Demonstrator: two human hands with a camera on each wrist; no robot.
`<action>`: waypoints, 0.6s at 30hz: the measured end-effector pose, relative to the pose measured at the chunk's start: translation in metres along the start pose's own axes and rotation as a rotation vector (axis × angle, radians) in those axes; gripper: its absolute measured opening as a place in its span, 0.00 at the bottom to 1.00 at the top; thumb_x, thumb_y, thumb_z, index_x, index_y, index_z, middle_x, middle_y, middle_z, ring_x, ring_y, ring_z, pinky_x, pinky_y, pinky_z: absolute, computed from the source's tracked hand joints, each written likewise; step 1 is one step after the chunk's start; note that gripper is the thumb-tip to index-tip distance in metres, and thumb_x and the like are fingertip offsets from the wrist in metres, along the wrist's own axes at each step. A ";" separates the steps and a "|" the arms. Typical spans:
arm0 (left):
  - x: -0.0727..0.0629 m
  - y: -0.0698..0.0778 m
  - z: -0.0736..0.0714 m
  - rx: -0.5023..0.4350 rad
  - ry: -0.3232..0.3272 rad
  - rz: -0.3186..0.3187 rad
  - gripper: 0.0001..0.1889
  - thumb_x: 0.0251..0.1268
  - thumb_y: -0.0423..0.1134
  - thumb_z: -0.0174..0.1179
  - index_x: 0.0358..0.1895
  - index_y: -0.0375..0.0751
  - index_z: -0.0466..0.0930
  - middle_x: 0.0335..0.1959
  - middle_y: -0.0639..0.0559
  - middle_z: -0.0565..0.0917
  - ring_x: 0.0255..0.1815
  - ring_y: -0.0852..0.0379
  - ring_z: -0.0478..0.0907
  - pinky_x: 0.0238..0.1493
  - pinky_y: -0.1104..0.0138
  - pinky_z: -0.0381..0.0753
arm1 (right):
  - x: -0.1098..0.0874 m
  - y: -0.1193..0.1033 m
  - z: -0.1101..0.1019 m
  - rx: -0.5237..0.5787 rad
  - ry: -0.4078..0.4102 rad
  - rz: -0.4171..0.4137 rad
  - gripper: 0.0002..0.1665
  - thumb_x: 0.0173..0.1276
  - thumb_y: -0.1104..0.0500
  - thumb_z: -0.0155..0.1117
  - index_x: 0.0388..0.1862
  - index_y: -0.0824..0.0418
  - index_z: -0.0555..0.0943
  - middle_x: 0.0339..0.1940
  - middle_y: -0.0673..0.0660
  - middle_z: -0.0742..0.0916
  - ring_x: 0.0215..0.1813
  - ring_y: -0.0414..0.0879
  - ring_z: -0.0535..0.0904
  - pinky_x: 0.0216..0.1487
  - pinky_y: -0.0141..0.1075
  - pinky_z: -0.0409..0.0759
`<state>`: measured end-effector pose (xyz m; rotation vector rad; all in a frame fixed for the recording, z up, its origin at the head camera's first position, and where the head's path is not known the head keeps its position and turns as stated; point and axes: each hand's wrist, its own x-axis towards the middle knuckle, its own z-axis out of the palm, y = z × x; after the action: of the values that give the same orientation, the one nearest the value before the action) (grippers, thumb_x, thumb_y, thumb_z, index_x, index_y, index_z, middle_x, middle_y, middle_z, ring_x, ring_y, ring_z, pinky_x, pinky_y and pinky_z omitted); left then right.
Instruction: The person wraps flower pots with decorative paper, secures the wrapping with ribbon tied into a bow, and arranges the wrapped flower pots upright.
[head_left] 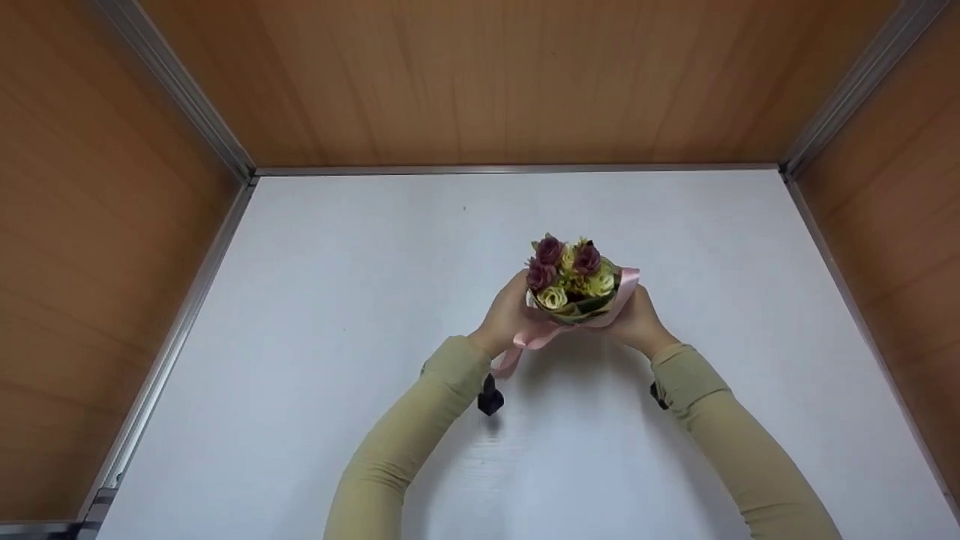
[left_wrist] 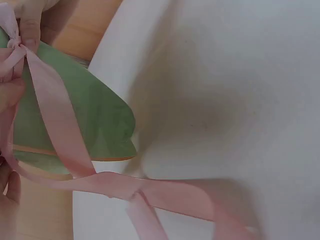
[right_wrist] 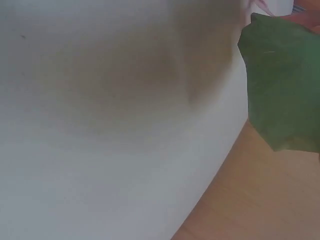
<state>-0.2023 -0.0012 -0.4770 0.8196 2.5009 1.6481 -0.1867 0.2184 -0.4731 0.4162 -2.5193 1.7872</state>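
A small bouquet of dark red and pale yellow flowers, with leaves, is held above the white table between both hands. My left hand grips its left side and my right hand its right side; the flowers and wrapping hide most fingers in the head view. Seen from the left wrist, fingertips close on a pink ribbon beside its knot, and a thumb presses next to it. Long ribbon ends trail below the green wrapping paper. The right wrist view shows the lower wrapping paper, with that hand mostly out of frame.
The white tabletop spreads beneath the hands, shadowed under the bouquet. Brown wood-grain panels with metal edging enclose it at the back and both sides. A black device hangs under the left wrist.
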 end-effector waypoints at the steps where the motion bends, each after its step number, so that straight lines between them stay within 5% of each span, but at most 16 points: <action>1: -0.002 -0.002 0.002 -0.006 -0.003 -0.019 0.40 0.44 0.34 0.73 0.66 0.39 0.66 0.64 0.45 0.71 0.68 0.52 0.65 0.71 0.64 0.58 | -0.002 -0.001 0.001 0.002 -0.002 -0.013 0.51 0.38 0.75 0.77 0.65 0.73 0.65 0.60 0.68 0.76 0.55 0.23 0.69 0.64 0.25 0.66; 6: -0.009 -0.011 0.013 -0.016 -0.038 -0.065 0.40 0.41 0.34 0.75 0.64 0.42 0.67 0.62 0.48 0.72 0.66 0.54 0.66 0.70 0.64 0.59 | -0.015 -0.008 0.004 -0.010 -0.035 -0.100 0.51 0.38 0.77 0.75 0.64 0.76 0.62 0.64 0.73 0.69 0.60 0.25 0.63 0.65 0.23 0.59; 8: -0.013 -0.014 0.016 0.051 -0.058 -0.044 0.37 0.44 0.35 0.74 0.62 0.42 0.69 0.59 0.49 0.73 0.64 0.55 0.68 0.69 0.65 0.62 | -0.020 -0.009 0.005 -0.049 -0.056 -0.105 0.50 0.39 0.75 0.76 0.63 0.76 0.63 0.63 0.72 0.69 0.62 0.32 0.65 0.65 0.22 0.58; 11: -0.017 -0.016 0.020 0.188 -0.087 -0.016 0.32 0.50 0.40 0.71 0.61 0.43 0.69 0.56 0.49 0.75 0.61 0.55 0.70 0.67 0.66 0.64 | -0.024 -0.008 0.007 -0.101 -0.082 -0.074 0.51 0.39 0.72 0.78 0.63 0.77 0.62 0.63 0.72 0.70 0.64 0.47 0.68 0.66 0.23 0.58; 18: -0.019 -0.019 0.021 0.224 -0.139 0.017 0.38 0.49 0.49 0.72 0.64 0.44 0.66 0.57 0.50 0.73 0.60 0.56 0.70 0.67 0.66 0.64 | -0.027 -0.008 0.006 -0.060 -0.159 0.035 0.53 0.45 0.71 0.75 0.67 0.73 0.55 0.63 0.68 0.71 0.63 0.44 0.68 0.67 0.29 0.62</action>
<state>-0.1871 0.0030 -0.5074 0.9421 2.6170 1.2802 -0.1577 0.2159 -0.4721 0.5354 -2.6934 1.7514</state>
